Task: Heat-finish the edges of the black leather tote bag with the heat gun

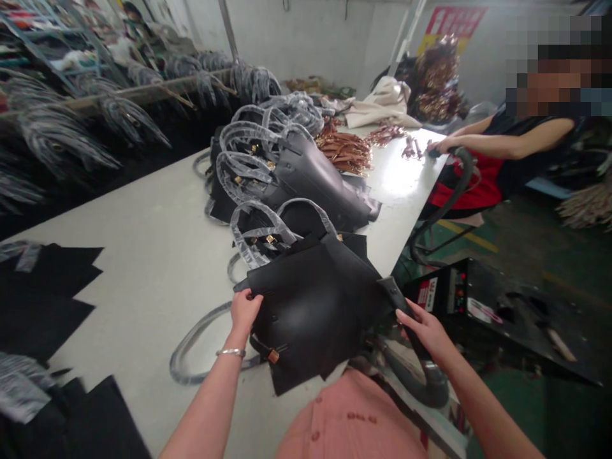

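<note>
Black leather handbags (306, 182) line the white table (157, 255) (brown straps (343, 150) beyond).

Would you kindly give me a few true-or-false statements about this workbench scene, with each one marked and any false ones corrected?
The left hand rests on the edge of a black leather handbag. True.

A metal bangle circles the left wrist. True.

The handles of that handbag are bare. False: they are wrapped in clear plastic.

Brown leather straps lie on the floor. False: they lie in a heap on the white worktable.

A co-worker's hand is on a black hose. True.
</note>
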### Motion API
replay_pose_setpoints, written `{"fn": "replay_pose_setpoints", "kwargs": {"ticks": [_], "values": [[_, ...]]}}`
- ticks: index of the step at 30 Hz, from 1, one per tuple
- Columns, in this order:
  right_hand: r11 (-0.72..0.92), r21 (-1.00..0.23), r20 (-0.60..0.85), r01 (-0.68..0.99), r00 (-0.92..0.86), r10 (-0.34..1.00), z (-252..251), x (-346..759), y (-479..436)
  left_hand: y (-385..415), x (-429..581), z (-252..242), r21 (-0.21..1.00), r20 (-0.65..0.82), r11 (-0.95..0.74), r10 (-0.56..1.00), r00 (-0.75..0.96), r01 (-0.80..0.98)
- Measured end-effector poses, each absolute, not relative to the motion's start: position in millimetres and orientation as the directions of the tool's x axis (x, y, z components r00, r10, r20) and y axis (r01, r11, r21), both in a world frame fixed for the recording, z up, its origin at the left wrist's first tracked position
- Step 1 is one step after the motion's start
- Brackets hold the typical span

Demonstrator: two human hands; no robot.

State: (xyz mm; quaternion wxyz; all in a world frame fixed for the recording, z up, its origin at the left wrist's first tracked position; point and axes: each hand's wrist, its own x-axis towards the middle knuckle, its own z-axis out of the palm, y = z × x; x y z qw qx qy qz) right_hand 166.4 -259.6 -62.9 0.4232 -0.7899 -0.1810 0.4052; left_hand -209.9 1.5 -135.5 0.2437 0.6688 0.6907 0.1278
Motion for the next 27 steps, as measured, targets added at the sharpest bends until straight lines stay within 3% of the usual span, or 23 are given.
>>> {"fn": "replay_pose_setpoints", "kwargs": {"ticks": [10, 18, 27], "values": [[-0.546, -0.835, -0.466, -0.074, 0.624, 0.628, -60.7, 158.1, -257.8, -6.5, -227.3, -114.3, 0.488, -0.082, 0.077, 0.996, -0.042, 0.87], [-0.445, -0.895, -0.347, -0.024, 0.664, 0.662, -46.5, 166.2, -245.3, -3.4, -219.2, -89.1, 0.618, 0.007, 0.011, 1.0, -0.019, 0.786], [-0.598, -0.802, -0.551, 0.001, 0.386, 0.74, -44.6, 155.8, -261.8, -2.6, -220.5, -88.1, 0.564, 0.103, 0.026, 0.99, -0.101, 0.825]]}}
